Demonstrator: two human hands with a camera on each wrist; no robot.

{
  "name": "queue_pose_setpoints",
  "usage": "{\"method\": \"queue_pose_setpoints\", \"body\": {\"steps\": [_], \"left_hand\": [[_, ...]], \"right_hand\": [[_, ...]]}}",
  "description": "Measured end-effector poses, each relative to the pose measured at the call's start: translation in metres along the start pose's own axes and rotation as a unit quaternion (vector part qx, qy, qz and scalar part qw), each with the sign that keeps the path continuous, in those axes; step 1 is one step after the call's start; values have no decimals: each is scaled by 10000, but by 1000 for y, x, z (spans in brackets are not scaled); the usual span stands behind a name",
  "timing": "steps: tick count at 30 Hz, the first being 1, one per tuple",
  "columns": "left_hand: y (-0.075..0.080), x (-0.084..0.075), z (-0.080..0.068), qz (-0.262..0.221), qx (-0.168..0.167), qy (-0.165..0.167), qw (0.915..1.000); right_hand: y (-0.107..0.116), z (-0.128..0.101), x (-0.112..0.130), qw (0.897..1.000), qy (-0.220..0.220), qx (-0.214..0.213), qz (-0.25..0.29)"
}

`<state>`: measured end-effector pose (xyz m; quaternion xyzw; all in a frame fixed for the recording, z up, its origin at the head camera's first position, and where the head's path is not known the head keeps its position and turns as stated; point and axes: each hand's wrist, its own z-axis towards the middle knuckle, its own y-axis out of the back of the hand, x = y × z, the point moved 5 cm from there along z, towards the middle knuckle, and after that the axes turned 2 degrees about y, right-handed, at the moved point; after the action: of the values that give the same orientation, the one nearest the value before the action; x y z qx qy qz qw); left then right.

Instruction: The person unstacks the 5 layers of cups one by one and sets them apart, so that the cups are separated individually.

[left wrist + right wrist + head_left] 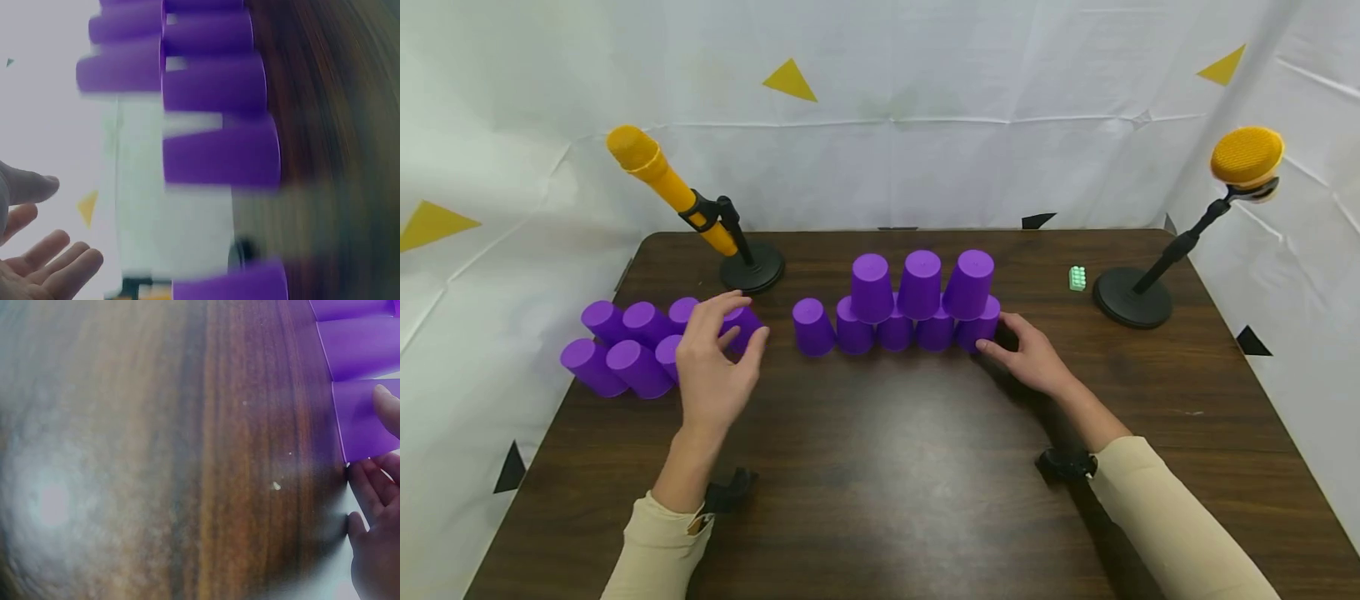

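Left hand (711,367) hovers spread and empty beside a purple cup (743,327); right hand (1033,358) fingertips touch the pyramid's end cup (979,327), fingers straight.

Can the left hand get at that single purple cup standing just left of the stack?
Probably yes. The left hand hovers open just left of the single cup, with only bare table between them; the loose cups sit further left, out of the way.

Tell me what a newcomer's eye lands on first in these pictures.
The stack of purple cups at the middle of the dark wooden table draws the eye first, three inverted cups sitting on a bottom row. The right hand touches its right end. A loose cluster of purple cups stands at the left, with the left hand open over it.
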<state>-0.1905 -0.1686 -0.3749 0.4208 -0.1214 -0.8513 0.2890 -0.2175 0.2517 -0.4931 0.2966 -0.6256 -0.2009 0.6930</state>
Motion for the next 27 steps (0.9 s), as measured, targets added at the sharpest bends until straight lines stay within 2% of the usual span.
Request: {"method": "queue_pose_setpoints", "body": {"steps": [4,7,12,18,27], "left_hand": [[-44,-18,5,-571,416,-194,9973],[-76,-29,7,-781,589,-353,9946],[-112,-38,13,-933,604,-480,9926],[-130,-43,18,-1021,648,-534,9912],[-135,-42,20,-1049,676,-433,9912]], "right_hand": [[0,-1,-1,10000,-17,-16,26],[1,-1,0,10000,-8,-55,59],[2,-2,2,9999,64,-131,77],[1,-1,3,9999,73,-91,58],[1,0,0,10000,12,-81,53]]}}
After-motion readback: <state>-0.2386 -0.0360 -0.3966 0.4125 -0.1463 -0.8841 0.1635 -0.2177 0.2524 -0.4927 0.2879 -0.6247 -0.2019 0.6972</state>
